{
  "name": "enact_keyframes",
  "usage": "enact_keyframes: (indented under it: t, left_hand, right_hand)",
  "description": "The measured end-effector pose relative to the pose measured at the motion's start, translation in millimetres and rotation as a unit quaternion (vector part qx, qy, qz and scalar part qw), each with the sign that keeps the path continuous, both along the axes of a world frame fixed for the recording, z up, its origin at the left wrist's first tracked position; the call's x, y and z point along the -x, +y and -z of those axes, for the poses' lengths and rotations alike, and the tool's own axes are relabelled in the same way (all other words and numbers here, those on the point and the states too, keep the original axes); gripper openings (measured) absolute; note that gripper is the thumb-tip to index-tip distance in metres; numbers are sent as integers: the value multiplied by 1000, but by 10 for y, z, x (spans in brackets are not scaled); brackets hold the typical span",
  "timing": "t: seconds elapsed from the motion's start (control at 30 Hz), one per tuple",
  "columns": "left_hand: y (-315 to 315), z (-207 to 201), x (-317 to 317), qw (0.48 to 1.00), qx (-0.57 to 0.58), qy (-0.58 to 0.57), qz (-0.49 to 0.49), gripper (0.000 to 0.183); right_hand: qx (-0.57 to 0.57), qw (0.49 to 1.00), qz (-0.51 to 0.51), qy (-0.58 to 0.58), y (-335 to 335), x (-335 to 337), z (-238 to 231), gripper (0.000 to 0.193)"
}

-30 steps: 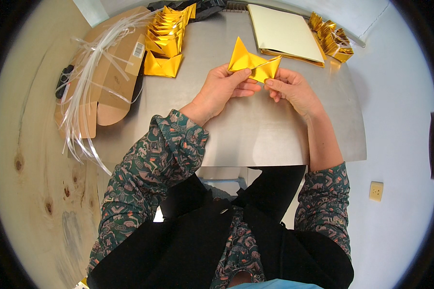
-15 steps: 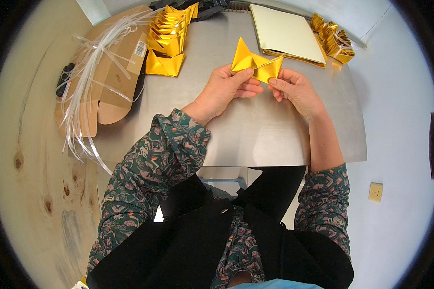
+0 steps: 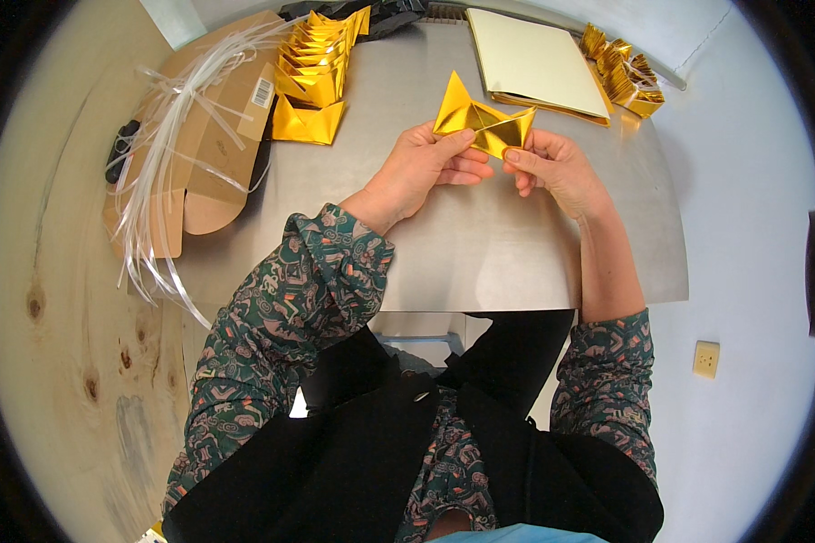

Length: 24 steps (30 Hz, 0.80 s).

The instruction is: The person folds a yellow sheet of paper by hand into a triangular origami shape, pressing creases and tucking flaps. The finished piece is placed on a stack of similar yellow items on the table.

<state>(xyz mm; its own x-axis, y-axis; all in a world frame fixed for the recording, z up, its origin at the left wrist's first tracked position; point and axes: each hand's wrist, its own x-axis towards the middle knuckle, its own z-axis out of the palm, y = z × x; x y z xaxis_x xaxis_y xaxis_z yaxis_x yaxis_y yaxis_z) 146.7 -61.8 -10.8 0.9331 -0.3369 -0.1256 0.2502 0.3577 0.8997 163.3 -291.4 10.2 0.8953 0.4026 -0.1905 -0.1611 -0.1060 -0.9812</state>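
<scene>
A shiny gold folded-paper piece (image 3: 496, 136) with pointed ends is held up over the metal table (image 3: 480, 244). My left hand (image 3: 433, 161) pinches its left side, thumb on the near face and fingers behind and below. At its lower right corner, my right hand (image 3: 552, 165) grips it between thumb and fingers. One tall point rises at the left, and a shorter one sticks out at the right. Off to the left stands a row of similar gold folded-paper pieces (image 3: 315, 77), nested into one another, with a single piece at the near end.
A stack of pale yellow sheets with gold edges (image 3: 539, 63) lies at the back right. Beyond it are bundled gold folded pieces (image 3: 627, 77). White plastic ribbons (image 3: 167, 136) drape over a brown cardboard box (image 3: 213, 185) at the left. A black bag (image 3: 371, 18) rests at the back.
The gold piece has tilted slightly between my hands, its right point a little lower and its light glints shifted. Both hands keep their hold and have barely moved.
</scene>
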Motion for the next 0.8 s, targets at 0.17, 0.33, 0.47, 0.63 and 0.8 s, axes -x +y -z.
enact_keyframes:
  t: [0.17,0.33,0.47,0.63,0.8]
  left_hand:
    - [4,8,1,1000,12,-6,-22,27]
    - [13,-10,5,1000,17,-5,-23,26]
    - [10,-18,16,1000,6,-11,-21,26]
    - [-5,-17,7,999,7,-13,-30,25]
    - [0,0,6,1000,6,-17,-22,25]
  right_hand:
    - [12,1000,-2,-15,16,35,-17,17]
    - [26,1000,-8,-6,14,24,-16,17]
    - [28,998,-34,-34,-1,-6,-4,18]
    - [40,997,-44,-48,-19,-8,16,19]
    - [61,996,-44,-38,-21,5,-16,18]
